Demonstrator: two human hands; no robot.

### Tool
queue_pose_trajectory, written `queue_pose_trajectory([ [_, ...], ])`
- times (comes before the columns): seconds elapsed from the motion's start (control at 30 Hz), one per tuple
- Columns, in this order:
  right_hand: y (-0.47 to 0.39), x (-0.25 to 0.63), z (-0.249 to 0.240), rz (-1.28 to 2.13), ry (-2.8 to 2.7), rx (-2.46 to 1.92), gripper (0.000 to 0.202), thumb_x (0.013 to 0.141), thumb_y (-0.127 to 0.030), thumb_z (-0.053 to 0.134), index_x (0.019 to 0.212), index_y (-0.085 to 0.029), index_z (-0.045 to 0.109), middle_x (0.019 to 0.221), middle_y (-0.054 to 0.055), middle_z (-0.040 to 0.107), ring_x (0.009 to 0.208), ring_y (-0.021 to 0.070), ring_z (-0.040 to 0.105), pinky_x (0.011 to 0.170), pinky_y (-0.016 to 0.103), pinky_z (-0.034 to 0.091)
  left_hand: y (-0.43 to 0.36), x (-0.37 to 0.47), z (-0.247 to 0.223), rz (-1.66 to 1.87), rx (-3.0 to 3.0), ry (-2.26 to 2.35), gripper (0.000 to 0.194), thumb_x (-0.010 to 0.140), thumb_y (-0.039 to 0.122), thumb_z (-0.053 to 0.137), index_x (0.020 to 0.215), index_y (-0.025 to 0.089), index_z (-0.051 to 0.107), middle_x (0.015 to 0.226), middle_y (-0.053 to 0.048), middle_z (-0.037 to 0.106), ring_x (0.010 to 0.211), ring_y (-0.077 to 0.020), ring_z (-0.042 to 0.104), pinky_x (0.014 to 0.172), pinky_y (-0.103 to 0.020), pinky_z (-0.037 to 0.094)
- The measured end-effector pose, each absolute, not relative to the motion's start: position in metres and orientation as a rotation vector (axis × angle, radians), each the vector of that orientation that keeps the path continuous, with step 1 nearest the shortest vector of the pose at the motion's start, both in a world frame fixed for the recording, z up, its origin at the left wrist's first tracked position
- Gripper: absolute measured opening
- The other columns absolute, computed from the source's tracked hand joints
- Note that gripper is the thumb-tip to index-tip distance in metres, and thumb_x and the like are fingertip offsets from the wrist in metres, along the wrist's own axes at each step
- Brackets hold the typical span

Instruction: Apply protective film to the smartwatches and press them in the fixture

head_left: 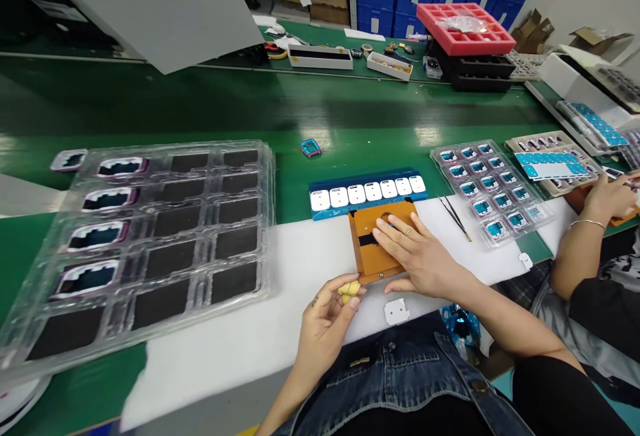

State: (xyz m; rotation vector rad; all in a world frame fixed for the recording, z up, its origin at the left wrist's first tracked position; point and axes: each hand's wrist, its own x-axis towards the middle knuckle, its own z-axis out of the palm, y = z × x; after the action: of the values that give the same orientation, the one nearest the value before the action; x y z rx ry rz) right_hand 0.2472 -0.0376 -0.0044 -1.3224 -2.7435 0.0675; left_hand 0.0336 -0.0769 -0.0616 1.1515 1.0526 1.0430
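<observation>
An orange-brown fixture plate (375, 257) with a black strip lies on white foam sheeting. My right hand (417, 256) rests flat on its right side, fingers spread. At the plate's lower left corner my left hand (327, 323) is closed, with yellow finger covers (349, 289) on fingertips; whether it holds anything is hidden. Just behind the plate sits a blue strip (320, 214) bearing several white squarish pieces (373, 191). A white cut-out piece (397, 312) lies in front of the plate. Black tweezers (454, 218) lie to the right.
A large clear tray (267, 223) with several frames stands left, a smaller filled tray (493, 193) right. One blue frame (311, 148) lies on the green table (225, 113). Another person's hands (610, 196) work at far right. Red and black trays (465, 29) are stacked behind.
</observation>
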Motion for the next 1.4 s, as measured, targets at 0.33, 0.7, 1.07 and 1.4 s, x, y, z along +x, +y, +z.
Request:
queue_pose_trajectory([
  [0.33,-0.037,0.247,-0.007,0.118,-2.701,-1.317,0.085,0.085,-0.069,0.039,0.146,-0.011,0.029,0.151,0.015,0.029,0.143,0.0281,0.021,0.117,0.053,0.017,-0.077,0.034,-0.061,1.067,1.186,1.041,0.025,0.082,0.03,0.065,0.105,0.019,0.062,0.084,-0.003,0.071,0.076,-0.0136,0.065,0.066,-0.021,0.05],
  [0.7,-0.057,0.271,-0.04,0.347,-1.582,-1.154,0.066,0.095,-0.059,0.023,0.151,-0.024,0.016,0.156,0.007,0.02,0.143,0.0256,0.02,0.115,0.049,0.027,-0.033,0.041,-0.017,1.158,2.158,1.038,0.02,0.086,0.023,0.056,0.105,0.021,0.064,0.099,-0.007,0.068,0.084,-0.0189,0.058,0.079,-0.034,0.049],
  [1.07,-0.065,0.274,-0.058,0.522,-1.167,-1.251,0.041,0.093,-0.045,0.042,0.117,-0.015,0.057,0.116,0.015,0.064,0.102,0.0226,0.063,0.088,0.042,0.052,0.018,0.086,0.015,0.771,2.241,0.992,0.036,0.068,0.023,0.072,0.104,0.023,0.068,0.097,-0.007,0.069,0.089,-0.0258,0.054,0.085,-0.038,0.043],
  [1.4,-0.115,0.222,-0.043,1.279,-1.122,-1.061,0.022,0.084,-0.037,0.061,0.098,-0.02,0.061,0.069,-0.003,0.057,0.045,0.0069,0.049,0.041,0.019,0.043,-0.093,0.057,-0.035,0.977,0.871,0.781,0.046,0.078,0.046,0.068,0.114,0.017,0.061,0.094,-0.008,0.067,0.072,-0.0167,0.062,0.06,-0.026,0.05],
])
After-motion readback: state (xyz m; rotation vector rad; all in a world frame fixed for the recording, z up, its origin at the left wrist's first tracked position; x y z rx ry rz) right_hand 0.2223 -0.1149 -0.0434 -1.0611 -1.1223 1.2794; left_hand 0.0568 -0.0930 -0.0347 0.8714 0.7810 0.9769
